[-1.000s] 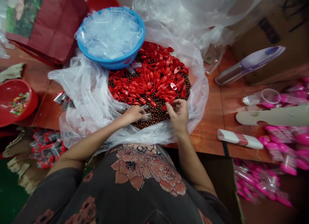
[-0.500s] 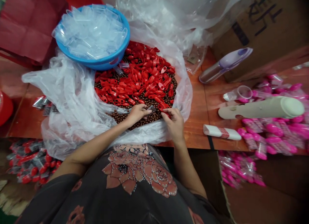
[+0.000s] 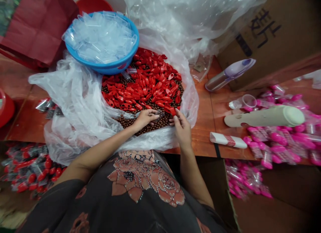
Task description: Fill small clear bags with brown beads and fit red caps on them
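Note:
My left hand (image 3: 146, 118) is closed, pinching a small clear plastic tube (image 3: 159, 113) low over the brown beads (image 3: 160, 122). What the tube contains is too blurred to tell. At the fingertips of my right hand (image 3: 182, 126) is a red plastic cap (image 3: 172, 111), held just right of the tube and apart from it. A heap of similar red caps (image 3: 147, 89) lies on the beads beyond both hands. A white plastic bag (image 3: 77, 102) is spread under and around the beads.
A blue basin (image 3: 110, 67) full of clear tubes stands at the back left. To the right are a purple-topped bottle (image 3: 230, 74), a pale green flask (image 3: 265, 116), a white packet (image 3: 228, 140), pink-capped tubes (image 3: 278, 136) and a cardboard box (image 3: 273, 49). Red-capped tubes (image 3: 32, 169) lie lower left.
My left hand has brought the tube slightly closer to my right hand. My right hand has lifted a red cap off the beads. The camera view has turned to the right.

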A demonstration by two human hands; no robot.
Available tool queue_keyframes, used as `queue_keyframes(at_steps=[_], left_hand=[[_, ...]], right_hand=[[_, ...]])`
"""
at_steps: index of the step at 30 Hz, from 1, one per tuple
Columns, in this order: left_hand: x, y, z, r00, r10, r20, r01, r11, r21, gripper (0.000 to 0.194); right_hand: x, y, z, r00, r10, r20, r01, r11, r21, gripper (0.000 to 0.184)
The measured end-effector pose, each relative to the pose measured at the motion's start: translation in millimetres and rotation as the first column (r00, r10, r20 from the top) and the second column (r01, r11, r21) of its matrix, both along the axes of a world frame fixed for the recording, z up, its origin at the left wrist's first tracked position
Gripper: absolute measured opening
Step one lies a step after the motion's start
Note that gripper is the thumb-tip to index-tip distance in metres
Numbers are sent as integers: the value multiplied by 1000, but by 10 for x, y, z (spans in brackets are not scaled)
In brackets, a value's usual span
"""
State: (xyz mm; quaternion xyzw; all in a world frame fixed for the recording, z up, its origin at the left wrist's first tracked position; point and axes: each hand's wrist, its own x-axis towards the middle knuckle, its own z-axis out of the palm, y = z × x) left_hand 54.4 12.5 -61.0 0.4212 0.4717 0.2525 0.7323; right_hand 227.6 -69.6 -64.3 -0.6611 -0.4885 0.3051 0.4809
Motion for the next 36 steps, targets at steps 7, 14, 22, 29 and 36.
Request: queue_keyframes(at_steps=[7, 14, 22, 29, 36], left_hand=[[-207, -67, 190, 979, -18, 201, 16, 1000, 16, 33], [-372, -185, 308, 961, 24, 274, -34, 999, 30, 30], [-507, -251, 367, 929, 95, 358, -55, 991, -121, 41], [-576, -262, 311, 913, 98, 397, -82, 995, -56, 45], [-579, -283, 276, 954, 18, 301, -37, 998, 58, 43]], right_hand=[[-46, 23, 174, 954, 77, -291, -89, 996, -27, 46], [-210, 93, 287, 927, 183, -327, -199, 980, -16, 39], [-340, 131, 436, 892, 190, -410, -196, 980, 28, 38], [-351, 177, 373, 790, 210, -576, -270, 963, -20, 34], [-425, 147, 430, 953, 300, 52, -304, 942, 139, 29]])
